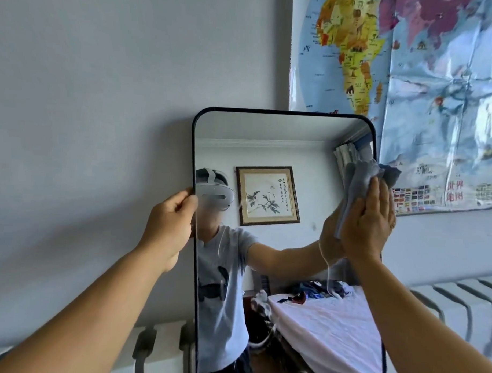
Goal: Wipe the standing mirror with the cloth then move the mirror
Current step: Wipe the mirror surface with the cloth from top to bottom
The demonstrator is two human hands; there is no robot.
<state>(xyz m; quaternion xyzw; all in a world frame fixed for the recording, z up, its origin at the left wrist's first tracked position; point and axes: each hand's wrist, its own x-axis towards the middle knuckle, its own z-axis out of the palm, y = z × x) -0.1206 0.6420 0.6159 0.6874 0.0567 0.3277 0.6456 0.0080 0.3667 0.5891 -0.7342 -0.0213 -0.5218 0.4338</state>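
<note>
Mirror [282,243], black-framed, upright against the wall [103,97]. Left hand [169,225] grips the mirror's left edge, fingers curled round the frame. Right hand [369,218], fingers straight and together, presses a grey cloth [359,179] flat on the glass at the mirror's upper right edge. Map [410,80] hangs above and right of the mirror; radiator [161,348] below it.

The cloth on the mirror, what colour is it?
Grey-blue cloth, plain, clearest in the head view.
</note>
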